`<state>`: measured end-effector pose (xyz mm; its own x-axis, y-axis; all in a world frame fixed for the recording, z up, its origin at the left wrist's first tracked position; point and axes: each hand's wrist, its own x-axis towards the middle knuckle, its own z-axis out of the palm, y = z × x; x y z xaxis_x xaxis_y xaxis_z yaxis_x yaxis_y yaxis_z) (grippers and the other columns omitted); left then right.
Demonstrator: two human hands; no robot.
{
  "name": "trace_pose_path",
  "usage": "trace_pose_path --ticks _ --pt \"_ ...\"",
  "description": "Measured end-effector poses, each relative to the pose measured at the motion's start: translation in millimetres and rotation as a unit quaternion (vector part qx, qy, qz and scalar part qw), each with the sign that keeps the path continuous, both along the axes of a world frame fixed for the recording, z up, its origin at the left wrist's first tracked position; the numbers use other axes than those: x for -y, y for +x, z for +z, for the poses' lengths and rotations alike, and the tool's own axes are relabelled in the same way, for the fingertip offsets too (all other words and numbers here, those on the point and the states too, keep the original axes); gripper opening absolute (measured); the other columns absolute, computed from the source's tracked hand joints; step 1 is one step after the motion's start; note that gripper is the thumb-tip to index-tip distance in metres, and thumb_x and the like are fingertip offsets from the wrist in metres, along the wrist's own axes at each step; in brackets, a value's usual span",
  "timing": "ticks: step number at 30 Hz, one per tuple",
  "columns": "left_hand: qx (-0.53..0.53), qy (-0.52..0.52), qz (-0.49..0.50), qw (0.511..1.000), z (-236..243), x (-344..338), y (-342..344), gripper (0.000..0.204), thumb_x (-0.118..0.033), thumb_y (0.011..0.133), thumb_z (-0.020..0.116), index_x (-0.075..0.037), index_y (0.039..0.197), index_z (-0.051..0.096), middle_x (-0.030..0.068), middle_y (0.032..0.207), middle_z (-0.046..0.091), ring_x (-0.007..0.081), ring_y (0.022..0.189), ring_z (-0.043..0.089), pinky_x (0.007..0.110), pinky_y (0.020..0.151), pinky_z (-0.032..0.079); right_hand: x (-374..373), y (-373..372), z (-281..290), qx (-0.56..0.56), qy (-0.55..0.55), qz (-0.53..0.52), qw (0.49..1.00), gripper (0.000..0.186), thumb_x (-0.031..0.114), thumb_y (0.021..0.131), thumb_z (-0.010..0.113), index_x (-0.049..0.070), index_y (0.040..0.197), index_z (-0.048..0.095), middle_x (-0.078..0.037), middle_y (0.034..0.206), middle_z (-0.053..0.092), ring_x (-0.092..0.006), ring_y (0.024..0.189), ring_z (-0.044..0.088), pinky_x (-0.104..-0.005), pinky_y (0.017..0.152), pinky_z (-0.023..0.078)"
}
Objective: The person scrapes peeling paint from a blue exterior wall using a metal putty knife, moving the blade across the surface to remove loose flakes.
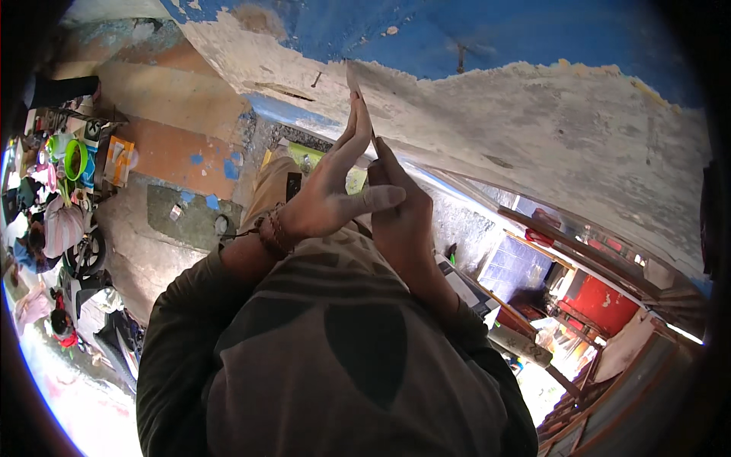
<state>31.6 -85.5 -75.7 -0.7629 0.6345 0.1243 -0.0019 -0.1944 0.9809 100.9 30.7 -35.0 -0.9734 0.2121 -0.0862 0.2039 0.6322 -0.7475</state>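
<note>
A thin scraper, seen nearly edge-on, touches the wall where blue paint meets bare pale plaster. My right hand is closed around its lower part, and the handle is hidden in the grip. My left hand lies along the scraper with its fingers stretched straight toward the blade. Its thumb crosses over my right hand. Pale dust coats the fingers of both hands. A beaded bracelet circles my left wrist.
Two nails, one in the plaster and one at the paint's edge, stick out of the wall. Blue paint flakes lie on the floor at left. Household clutter with a green bucket stands far left. A window frame is at right.
</note>
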Motion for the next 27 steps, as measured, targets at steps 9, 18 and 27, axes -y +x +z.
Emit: trace_pose_path --ticks 9,18,27 --pt "0.04 0.078 -0.008 0.996 -5 0 0 0.102 -0.031 0.078 0.066 0.011 0.136 -0.007 0.0302 0.144 -0.005 0.0315 0.136 -0.005 0.039 0.109 0.006 5 -5 7 -0.037 -0.003 -0.009 0.999 0.042 0.004 0.08 0.052 0.002 0.123 0.051 -0.019 0.082 0.063 -0.0277 0.076 0.066 -0.0335 0.065 0.049" --pt "0.133 0.117 -0.049 0.983 -4 15 -10 0.107 -0.027 0.078 0.067 0.009 0.134 -0.017 0.0295 0.144 -0.007 0.0291 0.135 -0.005 0.036 0.109 0.006 15 -17 6 -0.02 0.033 0.013 0.999 0.046 0.008 0.08 0.053 0.01 0.126 0.049 -0.018 0.08 0.061 -0.0306 0.076 0.065 -0.0346 0.065 0.048" --pt "0.122 0.159 -0.081 0.976 -6 20 -16 0.104 -0.016 0.078 0.066 0.009 0.134 -0.019 0.0262 0.145 -0.007 0.0262 0.135 -0.005 0.035 0.109 0.005 18 -19 23 0.03 0.044 -0.006 0.999 0.044 0.007 0.081 0.053 0.009 0.124 0.05 -0.021 0.082 0.062 -0.0332 0.079 0.064 -0.0363 0.065 0.048"
